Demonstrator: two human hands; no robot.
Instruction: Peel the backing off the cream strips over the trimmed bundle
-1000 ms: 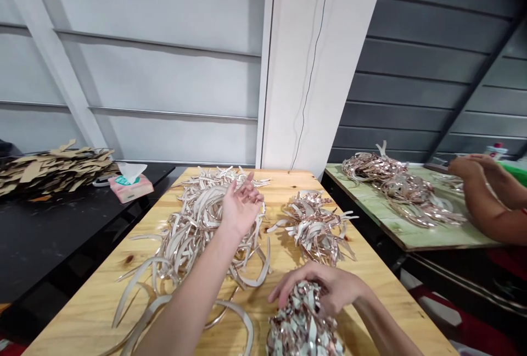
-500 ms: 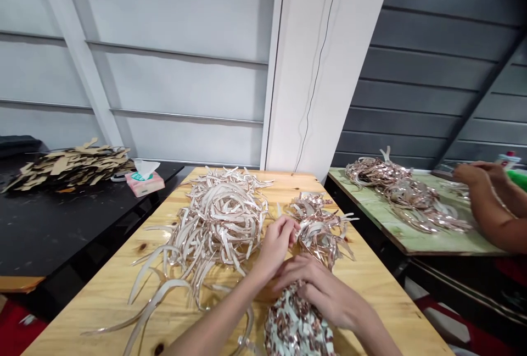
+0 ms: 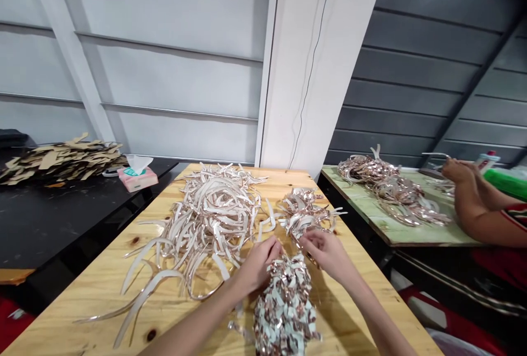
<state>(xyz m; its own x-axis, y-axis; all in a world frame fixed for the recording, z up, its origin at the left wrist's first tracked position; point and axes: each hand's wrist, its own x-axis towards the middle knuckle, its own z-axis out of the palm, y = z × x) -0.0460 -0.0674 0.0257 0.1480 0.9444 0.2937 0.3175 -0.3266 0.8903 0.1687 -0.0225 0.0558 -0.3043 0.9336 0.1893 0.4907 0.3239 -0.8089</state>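
A bundle of small pale and rose-gold shiny pieces (image 3: 284, 309) lies at the near middle of the wooden table (image 3: 349, 312). At its upper left end my left hand (image 3: 261, 260) is closed, its fingers pinched on something too small to make out. My right hand (image 3: 325, 251) is to the right of the bundle's top, fingers bent at the near edge of a smaller shiny strip pile (image 3: 304, 213); its fingertips are partly hidden, and a hold cannot be told. A large tangle of curled pale strips (image 3: 218, 207) spreads over the table's left half.
A tissue box (image 3: 138, 177) and a heap of tan strips (image 3: 66, 161) sit on the black table (image 3: 49, 218) at left. Right, a green table (image 3: 366, 207) bears more shiny strips (image 3: 395, 191), with another person's arms (image 3: 473, 196) over it.
My right hand has lifted off the bundle and moved up and right towards the small pile. My left hand has come down and left to the bundle's top, uncovering more of it.
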